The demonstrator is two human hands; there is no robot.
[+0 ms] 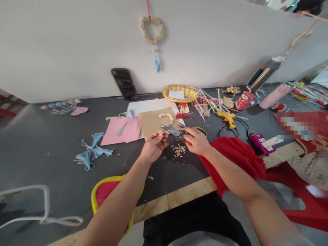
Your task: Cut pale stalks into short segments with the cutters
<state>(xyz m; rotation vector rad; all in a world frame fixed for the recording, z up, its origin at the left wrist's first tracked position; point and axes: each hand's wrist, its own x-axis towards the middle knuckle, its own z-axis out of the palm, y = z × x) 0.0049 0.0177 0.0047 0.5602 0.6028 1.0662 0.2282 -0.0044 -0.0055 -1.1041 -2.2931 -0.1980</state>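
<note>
My right hand (196, 141) grips a pair of shears (176, 132), with the metal blades apart and pointing left. Close to the blade tip, my left hand (154, 147) pinches a tiny piece between thumb and fingertips; it is too small to make out. Below the blades lies a small pile of short pale cut pieces (178, 150) on the dark tabletop. Just beyond my hands, a curved row of pale pieces (166, 118) rests on a sheet of brown paper (148, 121).
Pink paper (115, 130) and blue tassels (96, 147) lie left. A wicker basket (167, 97), a yellow glue gun (227, 119) and a red cloth (230, 157) are right. A phone (124, 83) leans on the wall, where a heart-shaped ornament (142, 30) hangs.
</note>
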